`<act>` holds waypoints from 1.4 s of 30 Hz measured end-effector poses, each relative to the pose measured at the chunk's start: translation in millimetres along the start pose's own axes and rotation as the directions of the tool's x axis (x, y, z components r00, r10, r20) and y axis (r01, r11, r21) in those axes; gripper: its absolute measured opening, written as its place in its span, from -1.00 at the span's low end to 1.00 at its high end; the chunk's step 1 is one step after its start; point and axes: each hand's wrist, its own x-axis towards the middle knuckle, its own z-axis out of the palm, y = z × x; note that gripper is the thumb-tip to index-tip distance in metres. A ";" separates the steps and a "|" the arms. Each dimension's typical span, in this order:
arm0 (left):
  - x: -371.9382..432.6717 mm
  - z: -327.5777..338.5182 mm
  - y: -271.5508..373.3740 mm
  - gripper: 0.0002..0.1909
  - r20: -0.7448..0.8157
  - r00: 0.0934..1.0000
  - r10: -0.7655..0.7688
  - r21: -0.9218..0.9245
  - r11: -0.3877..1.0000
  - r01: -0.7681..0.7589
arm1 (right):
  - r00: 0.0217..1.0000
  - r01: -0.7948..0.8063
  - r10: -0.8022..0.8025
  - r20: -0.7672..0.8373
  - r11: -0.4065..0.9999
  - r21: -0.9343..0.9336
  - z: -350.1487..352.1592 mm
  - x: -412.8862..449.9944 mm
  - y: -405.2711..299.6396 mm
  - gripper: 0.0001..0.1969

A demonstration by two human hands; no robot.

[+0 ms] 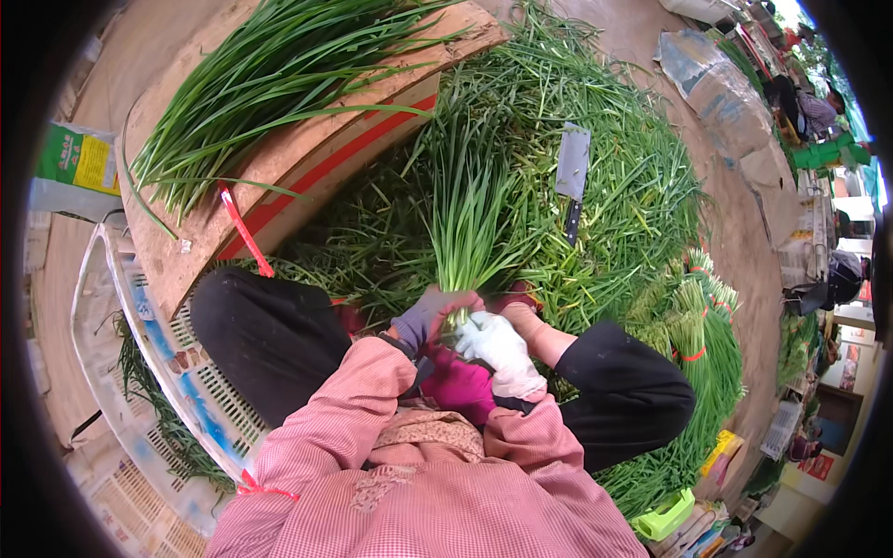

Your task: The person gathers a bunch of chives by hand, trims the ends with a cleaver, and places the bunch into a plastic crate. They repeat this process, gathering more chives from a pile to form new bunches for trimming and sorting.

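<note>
A bunch of garlic chives (464, 237) stands between my knees, its leaves pointing away from me. My left hand (434, 317), in a purple-grey glove, is closed around the pale stem end. At the cut ends, my right hand (494, 343) in a whitish glove touches the same bunch; its fingers are bent and partly blurred. Farther off to the right, a cleaver (573, 162) with a black handle lies on loose leaves. More loose chives (293, 84) are spread on a wooden board (460, 31) at the upper left.
Trimmed leaves (628, 174) cover the floor ahead. Bundles tied with red bands (691, 342) are piled at my right, near a green plastic holder (664, 515). A white plastic crate (150, 335) is at my left. A red strap (244, 230) hangs from the board. People sit far off at the right.
</note>
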 end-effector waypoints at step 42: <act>-2.6 8.5 2.4 -0.34 -0.094 0.995 0.045 -0.286 0.956 -0.070 | 0.979 0.147 -0.173 -0.108 0.966 -0.212 9.3 49.9 -53.8 -0.69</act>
